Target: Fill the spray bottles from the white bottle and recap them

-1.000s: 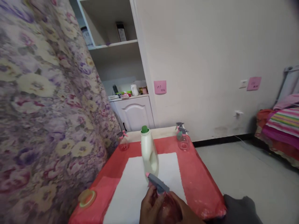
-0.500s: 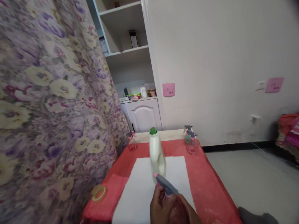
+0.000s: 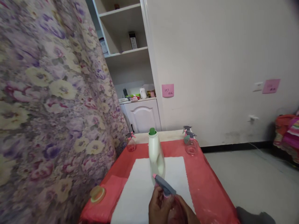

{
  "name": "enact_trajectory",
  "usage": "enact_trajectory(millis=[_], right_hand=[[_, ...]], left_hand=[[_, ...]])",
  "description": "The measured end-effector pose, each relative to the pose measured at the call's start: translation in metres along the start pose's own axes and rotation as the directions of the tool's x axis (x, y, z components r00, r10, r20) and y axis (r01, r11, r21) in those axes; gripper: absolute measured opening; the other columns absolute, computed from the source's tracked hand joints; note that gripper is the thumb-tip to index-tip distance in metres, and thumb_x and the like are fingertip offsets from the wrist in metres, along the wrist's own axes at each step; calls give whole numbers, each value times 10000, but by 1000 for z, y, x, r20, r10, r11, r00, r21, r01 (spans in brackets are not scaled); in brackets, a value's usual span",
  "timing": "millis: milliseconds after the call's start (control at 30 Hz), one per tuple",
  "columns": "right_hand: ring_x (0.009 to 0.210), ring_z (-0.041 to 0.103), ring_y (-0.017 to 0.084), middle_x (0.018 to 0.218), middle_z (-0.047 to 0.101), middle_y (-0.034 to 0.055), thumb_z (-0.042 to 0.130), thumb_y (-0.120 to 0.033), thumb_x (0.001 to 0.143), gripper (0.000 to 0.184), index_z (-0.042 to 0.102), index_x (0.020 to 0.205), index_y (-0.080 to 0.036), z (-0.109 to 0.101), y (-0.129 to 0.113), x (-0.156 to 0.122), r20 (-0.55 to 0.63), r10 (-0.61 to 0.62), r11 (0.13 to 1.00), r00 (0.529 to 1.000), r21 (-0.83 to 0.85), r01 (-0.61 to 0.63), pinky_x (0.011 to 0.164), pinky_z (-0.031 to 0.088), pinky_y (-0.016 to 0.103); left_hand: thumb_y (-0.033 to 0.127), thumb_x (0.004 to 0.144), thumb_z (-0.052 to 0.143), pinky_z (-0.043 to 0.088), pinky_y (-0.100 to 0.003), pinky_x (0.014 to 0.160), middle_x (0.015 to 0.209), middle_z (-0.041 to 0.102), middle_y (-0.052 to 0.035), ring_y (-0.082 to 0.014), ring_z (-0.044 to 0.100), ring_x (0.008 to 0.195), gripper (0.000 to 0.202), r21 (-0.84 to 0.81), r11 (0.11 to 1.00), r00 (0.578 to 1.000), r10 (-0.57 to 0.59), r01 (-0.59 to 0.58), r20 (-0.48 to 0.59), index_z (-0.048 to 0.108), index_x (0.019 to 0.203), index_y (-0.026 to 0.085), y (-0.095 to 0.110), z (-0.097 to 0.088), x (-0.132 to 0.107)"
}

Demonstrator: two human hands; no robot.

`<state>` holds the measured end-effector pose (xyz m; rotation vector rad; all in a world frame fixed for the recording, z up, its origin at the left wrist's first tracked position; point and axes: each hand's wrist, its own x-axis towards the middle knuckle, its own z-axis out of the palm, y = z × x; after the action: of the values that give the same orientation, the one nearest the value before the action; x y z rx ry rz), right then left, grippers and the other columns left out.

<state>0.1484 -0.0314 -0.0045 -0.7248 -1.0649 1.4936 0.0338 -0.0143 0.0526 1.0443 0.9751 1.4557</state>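
At the near edge, the left hand (image 3: 157, 207) pinches the pink collar of a spray bottle (image 3: 165, 186), while the right hand (image 3: 187, 210) is closed around the right side of its clear, rounded, reddish-looking body. Its grey plastic trigger head tilts, with the pink nozzle pointing to the far left.

Beneath lies a matte white sheet (image 3: 130, 189) with a finely scalloped right edge, spread over the smooth, slightly glossy red cover of the tabletop (image 3: 205, 186). Near its left edge sits a yellowish, ring-shaped roll (image 3: 97, 194).

Just beyond the held bottle, a pale green plastic jug (image 3: 154, 149) stands upright, with a moulded handle and a green spout in its open mouth. Farther off, a clear, round-bellied sprayer (image 3: 131, 146) stands at far left; at far right, another sprayer (image 3: 191, 148) partly hides a third (image 3: 187, 133).

Beyond are a floral fabric curtain (image 3: 58, 124) on the left and a white cabinet (image 3: 143, 116) with an arched door panel.

Compared with a second ago, the view has swung left and less of the bed shows; both hands keep the same grip.

Counted: four spray bottles including the held one, one jug, one roll, one sheet.
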Motion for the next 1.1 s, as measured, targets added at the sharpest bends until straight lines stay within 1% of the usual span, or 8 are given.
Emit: enact_trajectory(millis=[200, 300, 500, 600, 733, 833, 967, 1100], right_hand=[[1355, 424, 351, 1308, 624, 101, 771, -619, 616, 775, 575, 1263, -239, 1, -12, -3, 7, -1, 999, 1000, -51, 1, 1148, 296, 488], [1337, 447, 355, 1308, 623, 103, 803, -578, 597, 782, 571, 1264, -242, 2, -15, -3, 23, -10, 999, 1000, -46, 11, 1145, 297, 494], [1312, 475, 378, 1332, 613, 107, 849, -595, 494, 850, 583, 1230, -264, 3, -1, 1, -8, -72, 997, 997, 1, 72, 1137, 320, 505], [1315, 473, 375, 1352, 599, 104, 863, -585, 470, 865, 580, 1227, -277, 1, 7, 3, -16, -91, 994, 996, 54, 92, 1141, 317, 497], [1325, 466, 358, 1373, 582, 96, 875, -569, 464, 870, 573, 1232, -296, 0, 7, 3, -10, -102, 994, 995, 46, 102, 1145, 305, 481], [1334, 450, 370, 1378, 572, 114, 882, -596, 410, 957, 560, 1253, -278, -2, 7, 3, 24, -94, 995, 995, 29, 94, 1142, 309, 482], [1363, 402, 391, 1407, 537, 144, 897, -596, 353, 1079, 516, 1299, -246, -9, 17, 3, -11, -75, 994, 997, -76, 74, 1162, 266, 492], [1366, 407, 374, 1418, 521, 156, 874, -597, 418, 1016, 510, 1297, -242, -10, 26, 5, -29, -81, 994, 996, -81, 78, 1156, 287, 476]], left_hand=[[433, 648, 800, 486, -319, 808, 1000, 743, -97, -250, 658, 914, 435, 45, 999, 998, 24, -27, 56, 692, 990, 186, 8, 3, -3], [430, 673, 780, 492, -323, 782, 888, 742, -68, -234, 659, 839, 364, 52, 998, 997, 19, -23, 69, 696, 927, 184, 13, 3, -4], [367, 586, 849, 483, -285, 710, 731, 695, -10, -196, 638, 753, 336, 14, 999, 998, 52, -52, -34, 627, 775, 201, 3, 4, 4], [377, 572, 853, 495, -310, 769, 808, 720, -33, -228, 658, 834, 395, 25, 999, 997, 45, -43, -62, 656, 867, 201, 1, 6, 4], [439, 645, 795, 493, -346, 855, 980, 742, -86, -268, 658, 954, 484, 66, 998, 1000, 24, -23, -17, 683, 1046, 190, 6, 5, -2], [459, 686, 760, 485, -344, 866, 989, 746, -93, -272, 655, 967, 413, 89, 996, 999, 25, -27, 22, 704, 992, 188, 11, 2, -5], [410, 631, 814, 496, -325, 797, 837, 733, -54, -242, 657, 848, 341, 101, 994, 999, 35, -37, 18, 691, 861, 190, 13, 1, -1], [411, 608, 825, 498, -328, 804, 886, 739, -66, -251, 656, 875, 388, 77, 997, 999, 28, -26, -26, 685, 893, 188, 12, 5, -2]])
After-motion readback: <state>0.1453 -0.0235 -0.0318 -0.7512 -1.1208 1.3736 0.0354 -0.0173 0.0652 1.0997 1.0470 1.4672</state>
